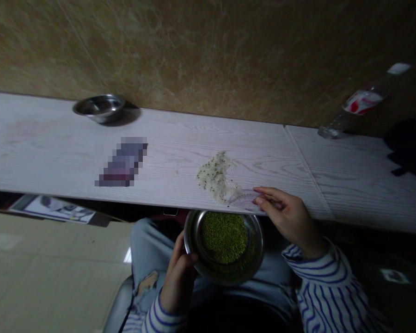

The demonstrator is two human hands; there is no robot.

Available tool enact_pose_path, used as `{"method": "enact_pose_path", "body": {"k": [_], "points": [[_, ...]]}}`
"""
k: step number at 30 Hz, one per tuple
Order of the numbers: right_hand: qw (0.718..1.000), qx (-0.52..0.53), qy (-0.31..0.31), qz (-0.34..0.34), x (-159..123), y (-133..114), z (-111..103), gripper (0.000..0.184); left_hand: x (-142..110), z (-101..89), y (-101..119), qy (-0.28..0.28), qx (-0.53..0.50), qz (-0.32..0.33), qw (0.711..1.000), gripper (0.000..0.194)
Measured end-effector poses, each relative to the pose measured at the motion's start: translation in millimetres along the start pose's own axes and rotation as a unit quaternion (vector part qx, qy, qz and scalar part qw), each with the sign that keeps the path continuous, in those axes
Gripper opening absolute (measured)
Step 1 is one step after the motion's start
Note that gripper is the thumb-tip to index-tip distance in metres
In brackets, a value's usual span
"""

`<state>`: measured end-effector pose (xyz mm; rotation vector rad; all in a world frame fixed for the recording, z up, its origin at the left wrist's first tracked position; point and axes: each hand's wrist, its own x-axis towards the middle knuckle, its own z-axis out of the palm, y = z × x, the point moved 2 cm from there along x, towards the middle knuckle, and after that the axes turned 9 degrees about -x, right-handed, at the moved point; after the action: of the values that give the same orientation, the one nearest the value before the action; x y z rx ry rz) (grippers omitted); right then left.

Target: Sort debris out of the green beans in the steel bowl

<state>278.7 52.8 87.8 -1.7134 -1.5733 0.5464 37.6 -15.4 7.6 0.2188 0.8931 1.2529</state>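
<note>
The pale wood-grain table (166,162) is bordered by a marbled wall (208,55), and just below its near edge, over the lap, the large steel bowl (225,276) is held, with green beans (225,236) gathered inside. Toward the right end of the table, a clear bottle (362,101) is seen near the wall; a smaller steel bowl (107,113) is set at the back on the left, and a flat item, blurred out, lies in front of it. Of the hands, the left hand (178,277) is curled partly closed on the large bowl's side, its thumb at the rim; the right hand (287,215) is nearly closed, with a thin, clear plastic piece (244,200) pinched between thumb and fingers near the table edge. Beside that piece, a patch of white grains (211,178) is spread, dotted with small green beans. If the piece were swept too briskly, grains could be pushed past the edge and scattered on the lap or floor, or dropped among the beans in the bowl. The thin plastic might be flexed and flick grains outward. Since only one side of the bowl is seen to be gripped, it could be tipped by a shifted knee or slackened thumb, and its beans spilled.
</note>
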Motion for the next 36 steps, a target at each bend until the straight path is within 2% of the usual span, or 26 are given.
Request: {"method": "enact_pose_path", "body": {"k": [10,15,20,25,31,34,36], "points": [[0.999,0.023,-0.035,0.001,-4,-6,-1,0.025,2,-0.5,0,0.004,-0.005,0.01,1.0,0.051],[1.0,0.014,0.011,0.005,-5,-5,1,0.027,4,-2.8,-2,0.015,0.004,-0.016,1.0,0.055],[0.999,-0.011,0.0,-0.051,-4,-9,12,0.025,6,-5.9,-5,-0.006,-0.007,0.007,1.0,0.054],[0.999,-0.016,0.013,-0.032,4,-2,10,0.026,8,-10.4,-6,0.009,-0.015,0.005,1.0,0.051],[0.998,0.058,0.037,0.015,23,9,0,0.032,9,-15.2,-8,0.014,-0.023,0.005,1.0,0.056],[0.995,0.095,0.018,0.022,45,11,0,0.033,8,-16.3,-8,0.017,-0.03,0.003,0.999,0.057],[0.994,0.105,-0.007,0.002,67,7,2,0.031,8,-17.3,-8,0.022,-0.033,-0.008,0.999,0.06]]}}
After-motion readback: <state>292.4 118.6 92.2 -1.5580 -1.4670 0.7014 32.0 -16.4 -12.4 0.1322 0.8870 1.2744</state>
